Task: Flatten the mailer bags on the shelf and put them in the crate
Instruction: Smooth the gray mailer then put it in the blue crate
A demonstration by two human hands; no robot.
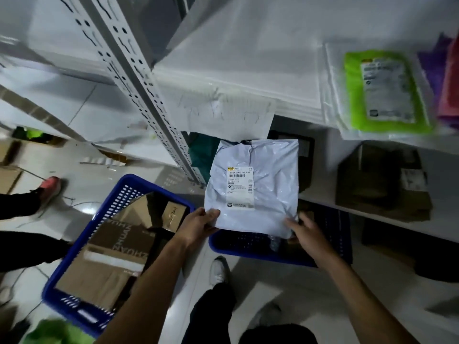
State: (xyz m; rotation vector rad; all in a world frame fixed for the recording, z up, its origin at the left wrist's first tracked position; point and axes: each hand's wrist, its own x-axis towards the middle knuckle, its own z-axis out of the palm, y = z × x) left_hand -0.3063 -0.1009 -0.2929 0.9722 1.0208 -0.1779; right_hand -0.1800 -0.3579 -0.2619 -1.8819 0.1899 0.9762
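A white mailer bag (pixel 260 180) with a printed label hangs in front of the shelves, held by both hands at its lower edge. My left hand (pixel 198 225) pinches its bottom left corner, thumb on top. My right hand (pixel 306 233) grips the bottom right corner from behind. Directly below the bag stands a dark blue crate (pixel 248 249) on the floor, partly under the lower shelf. On the upper shelf (pixel 248 78) lies a green mailer bag (pixel 382 93) inside a clear sleeve, hanging over the shelf edge.
A second blue crate (pixel 74 301) with cardboard boxes stands at the left on the floor. A perforated white shelf post (pixel 139 78) runs diagonally. Brown boxes (pixel 382 182) sit on the lower shelf. Another person's legs and red shoe (pixel 49 187) are at left. My own feet (pixel 219 269) stand below.
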